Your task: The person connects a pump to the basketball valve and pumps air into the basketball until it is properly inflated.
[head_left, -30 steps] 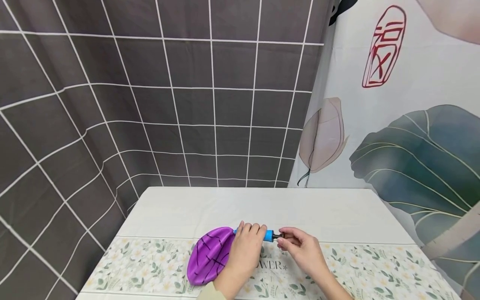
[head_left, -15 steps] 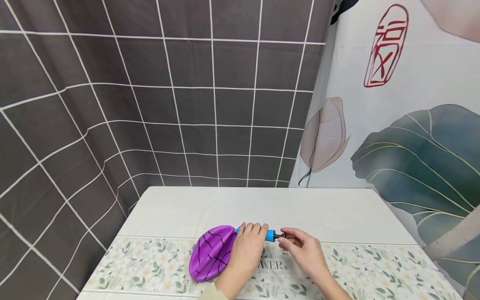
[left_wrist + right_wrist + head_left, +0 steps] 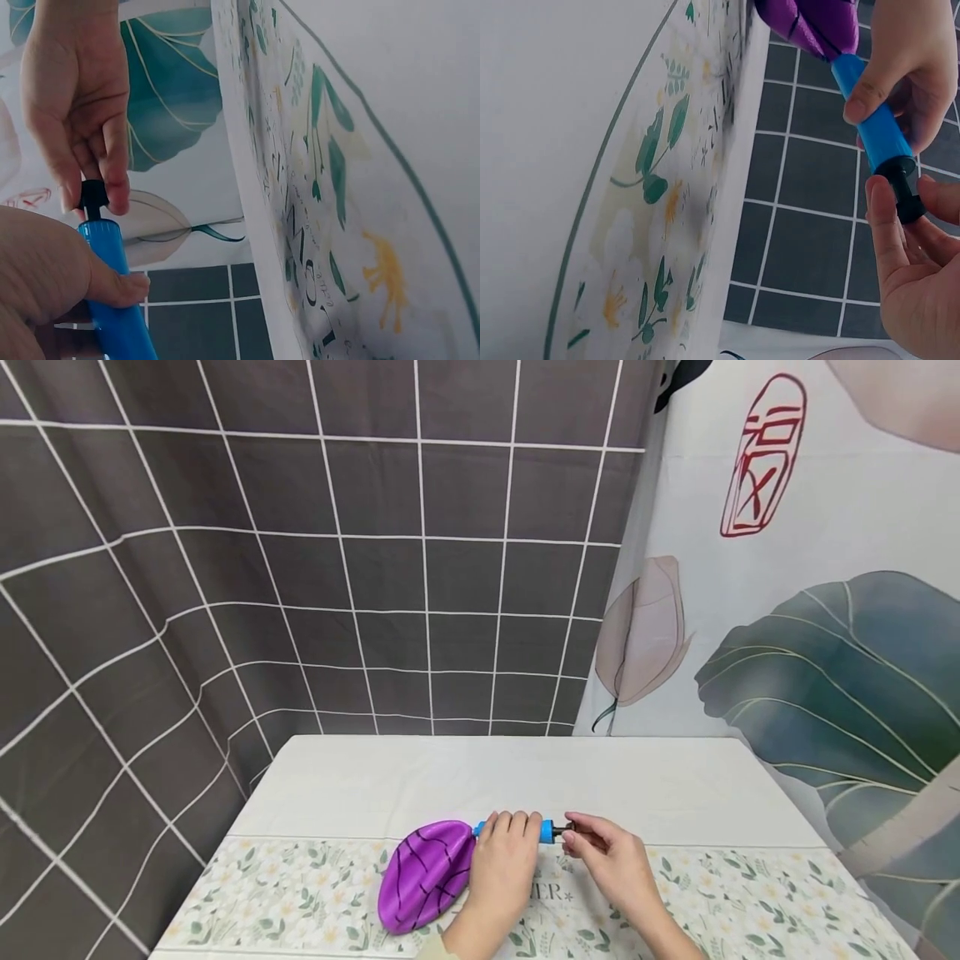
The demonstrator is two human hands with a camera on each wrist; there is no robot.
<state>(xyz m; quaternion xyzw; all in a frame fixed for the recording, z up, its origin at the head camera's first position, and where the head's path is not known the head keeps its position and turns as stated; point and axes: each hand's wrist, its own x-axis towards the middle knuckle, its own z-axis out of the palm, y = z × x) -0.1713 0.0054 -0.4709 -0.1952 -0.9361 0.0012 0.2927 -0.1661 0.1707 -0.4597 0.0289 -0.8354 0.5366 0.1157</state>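
A blue hand pump (image 3: 547, 832) with a black handle (image 3: 910, 209) lies level above the table in the head view. My left hand (image 3: 504, 864) grips its blue barrel, thumb along the side, as the left wrist view shows. My right hand (image 3: 611, 858) pinches the black handle between thumb and fingers. Only a short length of black rod (image 3: 93, 210) shows between barrel and handle. At the pump's other end sits a purple ball (image 3: 423, 877) with black lines, dented and partly deflated. The left hand hides the middle of the barrel.
The table (image 3: 450, 768) has a white cover with a flowered band. A dark grey gridded curtain (image 3: 375, 568) stands behind and to the left. On the right hangs a white cloth (image 3: 697, 635) with leaf and flower prints.
Both hands, with the pump and ball, have shifted slightly to the right. The exposed rod looks about as short as before, and both holds are kept.
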